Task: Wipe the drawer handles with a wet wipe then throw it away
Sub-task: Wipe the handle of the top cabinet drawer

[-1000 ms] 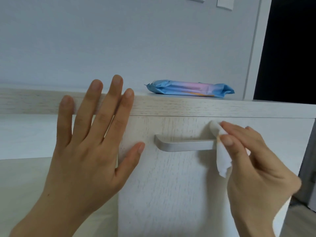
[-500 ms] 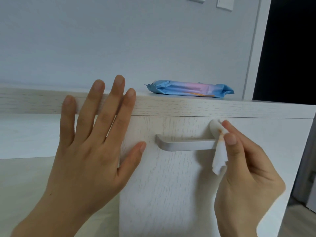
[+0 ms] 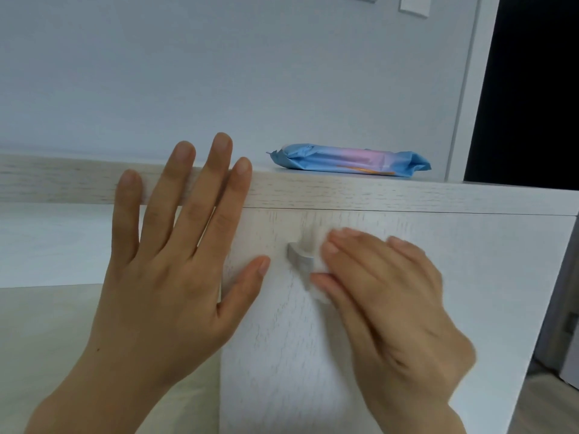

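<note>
The left hand (image 3: 175, 270) is held open and flat. Its straight, spread fingers are laid against the drawer (image 3: 282, 355) front and the edge of the worktop (image 3: 360, 194). Nothing is gripped by it, and its thumb is pressed on the front just left of the handle (image 3: 298, 259). Its forearm is cut off by the lower edge of the view.

The right hand (image 3: 388, 305) is smeared by motion blur, so its outline is hard to make out. The wipe (image 3: 315, 242) is pinched by it over the handle, with the fingers laid across the top and the thumb seen beneath. Only the left end of the handle is visible, as a short grey stub; the remainder is hidden behind the wipe and the right hand. Of the wipe, just a pale blurred patch beside the fingertips and a small fold below the thumb can be seen, and its boundary against the pale front is hard to trace.

A blue and pink pack (image 3: 347, 159) is laid flat on the worktop, behind the handle and well apart from both hands; its print cannot be read. The wall (image 3: 219, 73) is seen behind it. Switches (image 3: 413, 4) are cut off by the top of the view. A dark doorway (image 3: 532, 89) is seen at the right, with nothing discernible inside. The drawer's lower part is cut off below, and a strip of floor (image 3: 545, 408) is shown at the lower right.
</note>
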